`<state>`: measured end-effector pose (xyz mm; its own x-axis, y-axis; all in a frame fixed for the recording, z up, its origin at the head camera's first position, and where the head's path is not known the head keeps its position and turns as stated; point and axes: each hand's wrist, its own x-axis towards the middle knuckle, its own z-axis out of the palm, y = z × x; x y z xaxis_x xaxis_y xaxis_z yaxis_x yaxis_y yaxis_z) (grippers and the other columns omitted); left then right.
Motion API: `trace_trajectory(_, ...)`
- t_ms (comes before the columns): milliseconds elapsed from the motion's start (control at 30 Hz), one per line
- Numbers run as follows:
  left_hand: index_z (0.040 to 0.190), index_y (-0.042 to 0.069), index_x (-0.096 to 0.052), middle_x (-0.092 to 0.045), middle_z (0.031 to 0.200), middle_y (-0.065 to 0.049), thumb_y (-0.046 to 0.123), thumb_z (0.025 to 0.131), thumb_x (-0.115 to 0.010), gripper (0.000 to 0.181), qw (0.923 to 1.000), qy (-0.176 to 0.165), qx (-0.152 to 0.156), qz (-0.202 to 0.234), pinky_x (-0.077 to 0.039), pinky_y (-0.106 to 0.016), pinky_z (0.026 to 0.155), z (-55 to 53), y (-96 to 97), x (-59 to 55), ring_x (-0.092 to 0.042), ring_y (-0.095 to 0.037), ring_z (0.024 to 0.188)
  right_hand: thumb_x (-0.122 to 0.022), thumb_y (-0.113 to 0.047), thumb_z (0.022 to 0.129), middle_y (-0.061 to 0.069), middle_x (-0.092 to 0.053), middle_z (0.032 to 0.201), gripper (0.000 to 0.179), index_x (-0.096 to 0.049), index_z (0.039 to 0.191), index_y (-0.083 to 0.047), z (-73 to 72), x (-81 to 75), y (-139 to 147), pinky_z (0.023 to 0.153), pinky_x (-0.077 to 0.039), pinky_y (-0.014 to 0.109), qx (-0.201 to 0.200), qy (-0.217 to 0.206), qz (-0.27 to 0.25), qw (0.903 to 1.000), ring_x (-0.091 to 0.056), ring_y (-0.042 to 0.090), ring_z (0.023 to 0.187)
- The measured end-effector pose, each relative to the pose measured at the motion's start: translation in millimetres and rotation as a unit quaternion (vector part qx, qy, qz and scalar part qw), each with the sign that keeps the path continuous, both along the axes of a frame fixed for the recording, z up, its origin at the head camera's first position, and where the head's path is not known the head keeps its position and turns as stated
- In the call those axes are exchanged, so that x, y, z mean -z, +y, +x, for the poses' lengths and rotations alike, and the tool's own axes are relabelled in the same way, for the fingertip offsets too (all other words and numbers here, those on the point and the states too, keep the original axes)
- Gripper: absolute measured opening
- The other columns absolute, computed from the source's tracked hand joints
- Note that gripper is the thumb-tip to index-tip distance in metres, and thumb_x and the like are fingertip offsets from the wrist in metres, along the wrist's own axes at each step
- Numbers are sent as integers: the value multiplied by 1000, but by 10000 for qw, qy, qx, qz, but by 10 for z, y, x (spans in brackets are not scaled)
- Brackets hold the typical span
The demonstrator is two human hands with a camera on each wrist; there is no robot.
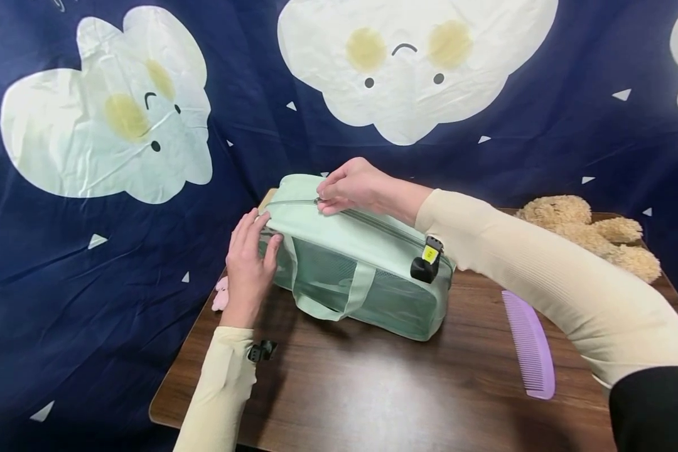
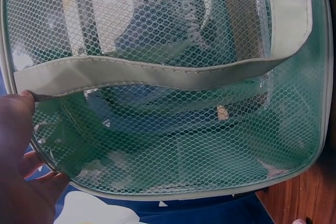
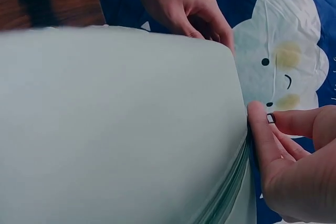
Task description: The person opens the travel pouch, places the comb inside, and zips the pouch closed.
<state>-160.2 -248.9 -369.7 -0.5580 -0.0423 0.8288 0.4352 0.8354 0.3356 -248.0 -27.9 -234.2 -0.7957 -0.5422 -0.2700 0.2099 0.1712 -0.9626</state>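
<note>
The right hand (image 1: 356, 185) was pinching the small zip pull (image 3: 271, 117) between thumb and finger, near the left end of the zip (image 1: 384, 223); the left hand (image 1: 248, 263) was gripping the bag's near left corner, its thumb on the mesh side, just beside one end of the handle (image 1: 363, 289), and its fingers over the rim. Under both hands the pale green bag (image 1: 328, 229) stood upright by the far left corner of the surface (image 1: 373, 389), handle hanging toward the near edge; clear panelling and mesh made up that side (what lay inside was too blurred to name).

Farther out, a small pink toy (image 1: 220, 295) sat at the surface's left edge, just beyond the left wrist; a purple comb (image 1: 531, 345) lay toward the right edge, well apart from the bag; a tan plush toy (image 1: 582, 238) rested at the far right corner; behind it all hung a navy cloth (image 1: 243, 94) printed with clouds.

Working the zip seemed to be the step in hand, though its direction could not be told; the next move appeared to call for a steady pull along the track, the left hand bracing the corner.
</note>
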Motion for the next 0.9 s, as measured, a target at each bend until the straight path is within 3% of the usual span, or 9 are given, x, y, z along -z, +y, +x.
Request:
trace_trajectory(300, 131, -5, -64, -58, 138, -32, 8, 92, -75, 43, 9999, -55, 26, -127, -37, -66, 113, -26, 9, 8, -52, -53, 132, -54, 9, 101, 17, -68, 90, 30, -58, 129, 20, -104, 33, -217, 97, -58, 39, -63, 29, -17, 10000, -69, 18, 80)
trace_trajectory(633, 130, -5, -65, -59, 139, -31, 16, 95, -73, 42, 10000, 2, -8, -71, -40, -61, 113, -16, -13, 19, -53, -52, 132, -55, 9, 99, 14, -66, 79, 29, -60, 125, 21, -142, 32, -491, 90, -60, 37, -71, 181, 93, 9998, -67, 16, 71)
trace_trajectory(900, 130, -4, -65, -59, 138, -31, 7, 89, -78, 45, 10000, -49, -41, -42, -40, -59, 114, -19, -29, 23, -53, -52, 132, -57, 9, 99, 16, -66, 88, 28, -59, 125, 19, -150, 27, -422, 92, -59, 38, -246, 114, 231, 9994, -67, 18, 73)
